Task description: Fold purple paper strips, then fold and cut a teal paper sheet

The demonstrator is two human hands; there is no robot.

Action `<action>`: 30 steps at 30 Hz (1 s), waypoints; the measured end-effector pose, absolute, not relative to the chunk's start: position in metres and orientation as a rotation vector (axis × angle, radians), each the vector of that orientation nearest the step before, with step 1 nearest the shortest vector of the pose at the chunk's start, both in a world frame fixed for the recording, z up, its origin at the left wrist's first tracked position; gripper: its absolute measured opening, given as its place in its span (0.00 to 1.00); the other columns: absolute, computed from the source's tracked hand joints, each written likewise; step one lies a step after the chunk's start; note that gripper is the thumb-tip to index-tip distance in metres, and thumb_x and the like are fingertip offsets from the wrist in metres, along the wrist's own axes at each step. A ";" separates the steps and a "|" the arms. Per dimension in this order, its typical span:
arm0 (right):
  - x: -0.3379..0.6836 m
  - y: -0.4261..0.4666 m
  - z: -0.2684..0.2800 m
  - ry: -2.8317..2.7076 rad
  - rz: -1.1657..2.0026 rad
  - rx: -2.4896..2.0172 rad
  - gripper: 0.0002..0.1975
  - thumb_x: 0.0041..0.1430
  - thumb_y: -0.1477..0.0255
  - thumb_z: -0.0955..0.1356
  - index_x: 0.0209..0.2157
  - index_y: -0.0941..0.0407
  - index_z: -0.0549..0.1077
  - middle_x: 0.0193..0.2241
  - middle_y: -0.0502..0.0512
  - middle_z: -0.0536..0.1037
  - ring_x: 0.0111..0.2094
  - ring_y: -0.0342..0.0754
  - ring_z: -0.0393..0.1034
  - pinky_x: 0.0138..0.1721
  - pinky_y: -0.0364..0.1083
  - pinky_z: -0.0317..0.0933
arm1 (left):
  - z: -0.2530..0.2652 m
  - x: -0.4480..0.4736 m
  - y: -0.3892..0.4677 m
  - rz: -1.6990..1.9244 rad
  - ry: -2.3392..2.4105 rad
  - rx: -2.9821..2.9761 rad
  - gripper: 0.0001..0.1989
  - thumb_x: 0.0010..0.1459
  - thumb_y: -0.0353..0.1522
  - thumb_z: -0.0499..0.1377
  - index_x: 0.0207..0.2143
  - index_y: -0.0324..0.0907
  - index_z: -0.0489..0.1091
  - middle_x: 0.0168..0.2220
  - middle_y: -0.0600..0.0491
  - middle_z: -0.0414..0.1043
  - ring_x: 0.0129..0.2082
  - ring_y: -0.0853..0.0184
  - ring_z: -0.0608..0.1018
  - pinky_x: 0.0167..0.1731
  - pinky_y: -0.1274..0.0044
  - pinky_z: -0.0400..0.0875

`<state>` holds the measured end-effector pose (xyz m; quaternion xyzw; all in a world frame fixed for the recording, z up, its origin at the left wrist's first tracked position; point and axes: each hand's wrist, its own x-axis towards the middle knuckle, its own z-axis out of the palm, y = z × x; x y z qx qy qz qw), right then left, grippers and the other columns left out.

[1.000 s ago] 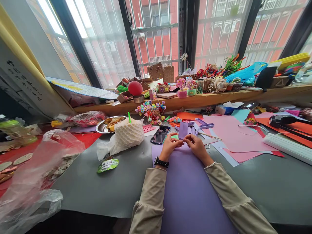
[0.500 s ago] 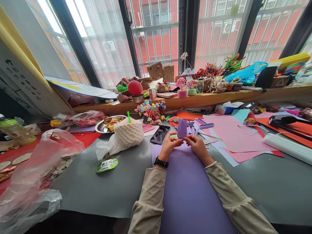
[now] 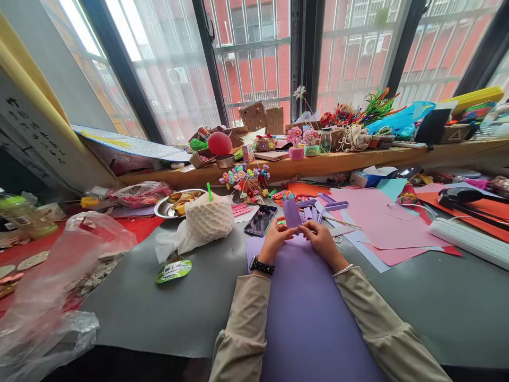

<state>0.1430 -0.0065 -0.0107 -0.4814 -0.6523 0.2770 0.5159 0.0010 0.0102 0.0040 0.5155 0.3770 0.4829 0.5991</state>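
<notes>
A small purple paper strip (image 3: pixel 292 213) stands up between my hands, above the far part of a large purple sheet (image 3: pixel 314 313). My left hand (image 3: pixel 277 235), with a watch on its wrist, is closed on the strip's lower left edge. Opposite it, my right hand (image 3: pixel 318 237) pinches the lower right corner with thumb and fingertips. Just behind the hands lies a heap of cut purple paper pieces (image 3: pixel 316 212), partly hidden by them. A black phone (image 3: pixel 261 219) rests on the table left of my left hand.
Left of the phone sits a net-wrapped coconut (image 3: pixel 210 217) with a green straw, near a metal plate (image 3: pixel 162 208). Pink paper sheets (image 3: pixel 389 217) and a white power strip (image 3: pixel 469 241) lie to the right. Crafts, including a red ball (image 3: pixel 219 143), crowd the windowsill (image 3: pixel 345 159).
The upright purple strip has tilted to the left and its top sits slightly lower. Both hands keep their hold in almost the same place.
</notes>
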 end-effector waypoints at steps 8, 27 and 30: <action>0.141 -0.008 -0.008 -1.585 0.723 -1.144 0.13 0.49 0.61 0.62 0.22 0.57 0.66 0.18 0.49 0.66 0.20 0.42 0.60 0.23 0.42 0.56 | 0.004 -0.001 0.011 1.132 0.857 1.140 0.29 0.33 0.33 0.65 0.39 0.37 0.58 0.23 0.54 0.69 0.23 0.72 0.72 0.28 0.78 0.64; 0.138 -0.012 -0.005 -1.637 0.789 -1.060 0.12 0.50 0.63 0.61 0.21 0.57 0.64 0.20 0.49 0.65 0.22 0.41 0.59 0.24 0.41 0.56 | 0.004 -0.001 0.011 1.151 0.837 1.125 0.29 0.33 0.32 0.66 0.38 0.37 0.58 0.26 0.53 0.71 0.23 0.73 0.72 0.29 0.78 0.65; 0.139 -0.010 -0.008 -1.581 0.786 -1.058 0.12 0.49 0.62 0.62 0.23 0.57 0.65 0.21 0.50 0.66 0.23 0.42 0.60 0.24 0.41 0.56 | 0.005 0.000 0.010 1.143 0.862 1.120 0.29 0.32 0.32 0.66 0.38 0.37 0.58 0.26 0.53 0.71 0.24 0.71 0.72 0.29 0.77 0.65</action>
